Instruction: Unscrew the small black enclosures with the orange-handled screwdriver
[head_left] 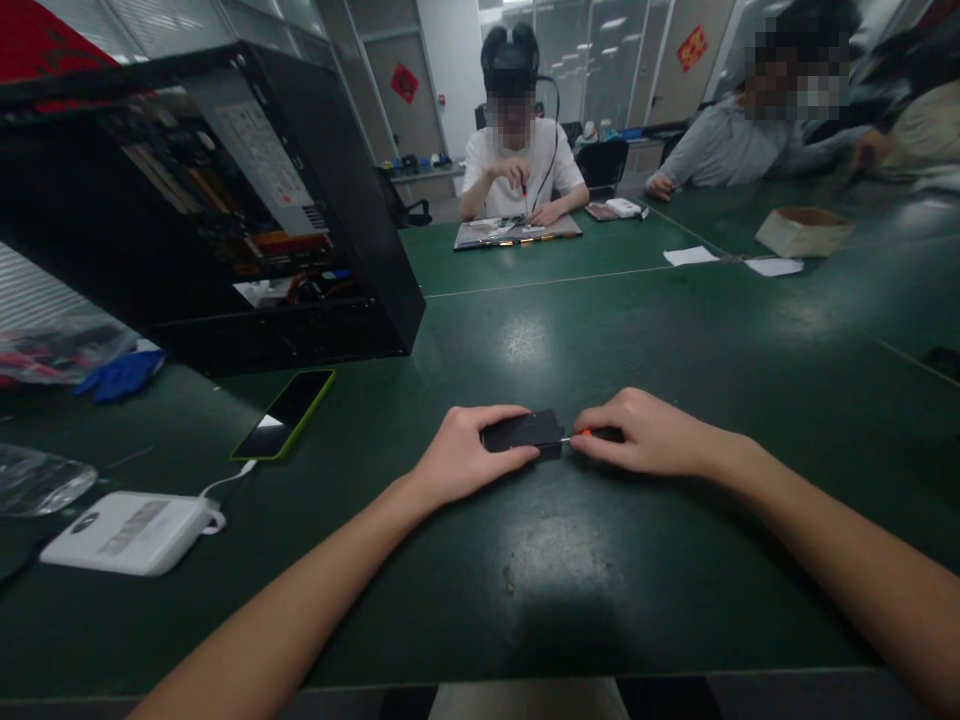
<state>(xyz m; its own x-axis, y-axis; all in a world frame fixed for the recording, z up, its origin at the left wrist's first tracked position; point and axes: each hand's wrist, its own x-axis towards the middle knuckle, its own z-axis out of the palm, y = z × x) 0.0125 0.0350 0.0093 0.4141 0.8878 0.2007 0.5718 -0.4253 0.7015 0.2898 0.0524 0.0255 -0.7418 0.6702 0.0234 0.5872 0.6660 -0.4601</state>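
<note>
My left hand (461, 455) grips a small flat black box (523, 433) that lies on the green table (570, 580) in front of me. My right hand (645, 432) is closed around a small screwdriver (592, 434) with an orange and black handle. Its thin metal tip touches the right side of the black box. Both forearms reach in from the bottom corners.
An open black computer case (225, 210) stands at the left. Near it lie a phone in a green cover (285, 412), a white power bank (127, 532) on a cable, blue gloves (120, 375) and plastic bags. Across the table sit other people, a cardboard box (802, 230) and papers.
</note>
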